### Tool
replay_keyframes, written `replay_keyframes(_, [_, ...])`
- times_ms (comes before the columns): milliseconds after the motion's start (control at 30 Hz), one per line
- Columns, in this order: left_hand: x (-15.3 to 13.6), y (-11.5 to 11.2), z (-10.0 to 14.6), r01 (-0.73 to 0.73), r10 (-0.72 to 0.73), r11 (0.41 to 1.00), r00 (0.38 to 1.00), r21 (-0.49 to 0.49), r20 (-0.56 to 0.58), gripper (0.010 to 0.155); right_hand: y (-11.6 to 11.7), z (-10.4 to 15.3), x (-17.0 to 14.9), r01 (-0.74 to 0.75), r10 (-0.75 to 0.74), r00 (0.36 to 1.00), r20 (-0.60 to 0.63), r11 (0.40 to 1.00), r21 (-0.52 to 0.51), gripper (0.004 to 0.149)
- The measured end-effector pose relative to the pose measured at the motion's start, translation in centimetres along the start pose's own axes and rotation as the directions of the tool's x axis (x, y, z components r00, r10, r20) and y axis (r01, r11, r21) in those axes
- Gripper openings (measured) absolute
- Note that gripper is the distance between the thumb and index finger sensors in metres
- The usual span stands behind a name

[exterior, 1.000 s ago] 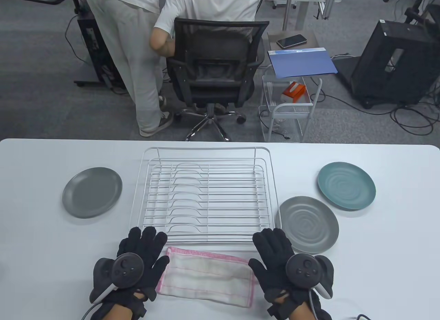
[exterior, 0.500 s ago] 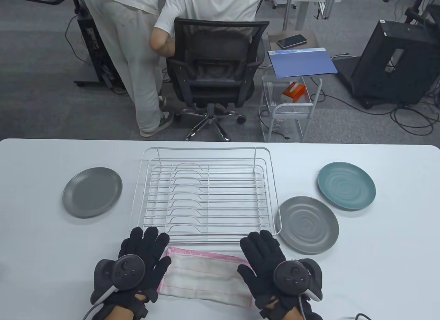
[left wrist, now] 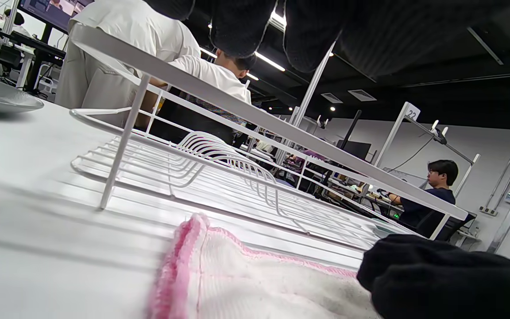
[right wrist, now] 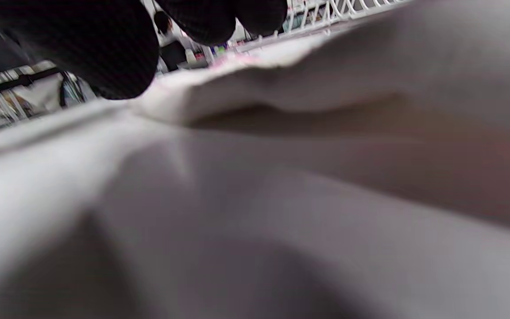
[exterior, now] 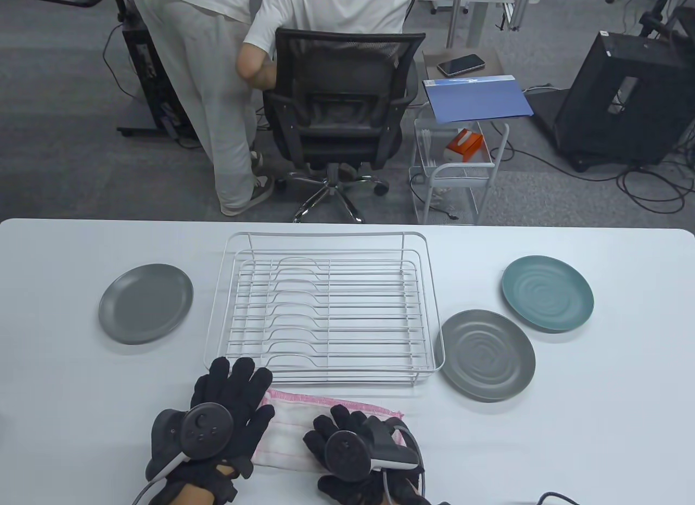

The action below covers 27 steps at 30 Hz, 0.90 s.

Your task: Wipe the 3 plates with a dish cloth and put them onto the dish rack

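Table view shows the dish rack at centre, empty, with a grey plate at nine o'clock and a ribbed grey plate and teal plate at three. At six lies the dish cloth. My left hand rests flat, fingers spread. My right hand curls onto the cloth; whether it actually grips, I cannot tell. Likely risk: bunched fabric slipping free or catching the rack's near wire.

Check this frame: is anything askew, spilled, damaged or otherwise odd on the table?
Nothing stands out. The dish rack sits square and bare, three plates lie flat beside it, and the dish cloth lies under the right hand.
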<state>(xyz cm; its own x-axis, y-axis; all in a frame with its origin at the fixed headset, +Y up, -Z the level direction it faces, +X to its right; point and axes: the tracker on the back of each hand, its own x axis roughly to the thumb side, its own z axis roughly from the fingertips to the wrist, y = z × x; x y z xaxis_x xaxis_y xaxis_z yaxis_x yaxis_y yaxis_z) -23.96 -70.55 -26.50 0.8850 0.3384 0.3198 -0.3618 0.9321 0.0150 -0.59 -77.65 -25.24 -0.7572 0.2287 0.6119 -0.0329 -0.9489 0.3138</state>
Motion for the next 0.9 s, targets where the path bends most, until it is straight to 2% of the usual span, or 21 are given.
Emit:
replay_keyframes(67, [0.1, -0.1, 0.0, 0.006, -0.006, 1.000, 1.000, -0.005, 0.004, 0.059, 0.4, -0.3, 0.0, -0.034, 0.036, 0.999, -0.034, 0.998, 0.051, 0.080])
replay_keyframes(167, [0.3, -0.2, -0.1, 0.006, -0.006, 1.000, 1.000, -0.013, 0.007, 0.058, 0.5, -0.4, -0.3, -0.063, 0.067, 0.995, -0.074, 0.996, 0.056, 0.079])
replay_keyframes(333, [0.5, -0.3, -0.2, 0.014, -0.014, 1.000, 1.000, -0.021, 0.013, 0.058, 1.0, -0.6, -0.3, -0.062, 0.076, 0.990, -0.118, 0.992, 0.113, 0.070])
replay_keyframes(467, [0.4, -0.3, -0.2, 0.012, -0.011, 1.000, 1.000, -0.021, 0.013, 0.058, 0.8, -0.8, 0.3, -0.170, 0.174, 0.981, -0.090, 0.984, 0.057, 0.065])
replay_keyframes(600, [0.4, -0.2, -0.2, 0.010, -0.010, 1.000, 1.000, -0.024, 0.005, 0.058, 0.3, -0.6, 0.2, -0.162, 0.162, 0.986, -0.045, 0.987, -0.015, 0.062])
replay_keyframes(733, [-0.1, 0.0, -0.1, -0.010, 0.010, 1.000, 1.000, -0.001, -0.007, 0.058, -1.4, 0.5, -0.5, -0.061, 0.057, 0.998, -0.029, 0.988, -0.141, 0.059])
replay_keyframes(800, [-0.5, 0.2, 0.0, -0.029, 0.029, 0.999, 0.999, 0.016, -0.015, 0.058, -2.7, 1.4, -1.2, 0.031, -0.038, 0.999, -0.025, 0.970, -0.240, 0.059])
replay_keyframes(900, [-1.0, 0.4, 0.2, -0.061, 0.062, 0.997, 0.998, 0.039, -0.028, 0.059, -3.9, 2.8, -2.5, 0.204, -0.219, 0.976, -0.010, 0.924, -0.323, 0.057])
